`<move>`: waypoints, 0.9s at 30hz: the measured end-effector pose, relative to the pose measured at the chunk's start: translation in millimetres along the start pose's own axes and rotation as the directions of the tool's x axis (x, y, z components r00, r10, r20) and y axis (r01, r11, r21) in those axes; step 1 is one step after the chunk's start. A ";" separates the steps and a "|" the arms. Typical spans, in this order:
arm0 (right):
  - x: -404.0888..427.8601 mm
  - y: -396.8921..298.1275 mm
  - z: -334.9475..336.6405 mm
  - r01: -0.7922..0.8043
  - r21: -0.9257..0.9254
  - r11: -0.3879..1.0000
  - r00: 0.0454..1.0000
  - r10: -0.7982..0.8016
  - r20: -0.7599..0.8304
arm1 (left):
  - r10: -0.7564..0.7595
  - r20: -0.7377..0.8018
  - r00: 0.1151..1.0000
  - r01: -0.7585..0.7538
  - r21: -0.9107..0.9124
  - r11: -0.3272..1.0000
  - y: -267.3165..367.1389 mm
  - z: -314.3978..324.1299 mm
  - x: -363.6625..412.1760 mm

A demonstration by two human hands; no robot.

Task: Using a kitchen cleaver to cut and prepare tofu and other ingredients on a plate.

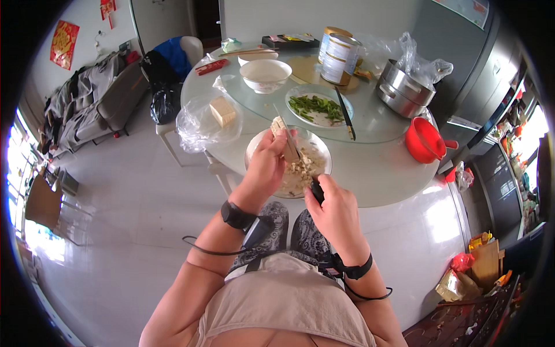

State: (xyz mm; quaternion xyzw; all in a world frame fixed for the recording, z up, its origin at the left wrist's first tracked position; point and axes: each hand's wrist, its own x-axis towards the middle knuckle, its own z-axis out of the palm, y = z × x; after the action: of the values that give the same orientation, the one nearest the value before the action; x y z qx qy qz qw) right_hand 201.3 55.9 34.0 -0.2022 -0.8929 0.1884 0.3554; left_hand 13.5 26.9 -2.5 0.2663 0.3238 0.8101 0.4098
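My left hand (268, 161) grips a block of pale firm tofu (279, 125) above a wide white bowl (256, 143). In my right hand (336, 208) is the black handle of a knife (317, 191). Its thin blade slants up and left against the tofu, close to my left fingers. Small diced tofu pieces (298, 172) lie in the bowl below both hands. Another tofu block (223, 111) rests on a clear plastic bag (195, 128) at the table's left edge.
On the glass table (368, 173) behind the bowl stands a plate of chopped green vegetables (316, 108) with a black-handled utensil (344, 113) across its rim. Farther back are a white bowl (265, 73) and tins (340, 58). A steel pot (404, 89) and a red plastic pan (422, 141) stand right.
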 end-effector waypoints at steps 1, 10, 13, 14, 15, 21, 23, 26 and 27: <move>-0.5 -1.1 0.2 -0.012 0.000 1.000 1.000 0.012 0.010 | -0.014 -0.043 0.999 0.013 -0.024 1.000 -1.0 1.8 -0.2; 1.2 -4.0 6.0 -0.010 0.053 0.999 0.999 0.012 -0.040 | -0.040 -0.128 0.991 0.040 -0.002 0.999 3.2 12.0 -2.9; 0.1 -2.1 5.2 0.010 0.110 0.994 0.999 -0.007 -0.034 | -0.061 -0.094 0.994 0.060 -0.011 0.998 4.3 -1.4 -2.2; -1.8 -1.1 3.2 0.010 0.109 0.994 0.999 -0.007 -0.033 | -0.059 -0.042 0.997 0.057 -0.061 0.997 4.9 -5.6 -1.9; -4.6 -0.3 0.2 -0.094 0.239 0.966 0.995 0.095 0.008 | -0.058 -0.045 0.997 0.055 -0.061 0.997 8.5 -4.2 -3.0; -5.3 -5.7 -6.0 -0.183 0.552 0.813 0.973 0.231 -0.017 | -0.057 0.004 0.998 0.057 -0.169 0.984 29.0 4.1 -8.6; -3.3 -4.0 -10.3 -0.252 0.498 0.830 0.968 0.227 0.111 | -0.049 0.027 0.998 0.053 -0.173 0.983 29.0 2.2 -8.1; -2.7 -5.0 -4.8 -0.188 0.395 0.899 0.982 0.182 0.052 | -0.032 0.056 0.998 0.041 -0.160 0.986 28.7 3.8 -7.9; -1.9 -4.8 -5.4 -0.192 0.397 0.897 0.981 0.188 0.047 | -0.020 0.060 0.998 0.028 -0.142 0.990 29.2 4.1 -7.9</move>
State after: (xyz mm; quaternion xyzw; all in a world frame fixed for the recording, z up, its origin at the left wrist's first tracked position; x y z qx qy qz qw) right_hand 205.4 51.9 38.9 -0.2107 -0.8128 0.4014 0.3657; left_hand 6.1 8.2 20.6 0.2559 0.2563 0.8180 0.4468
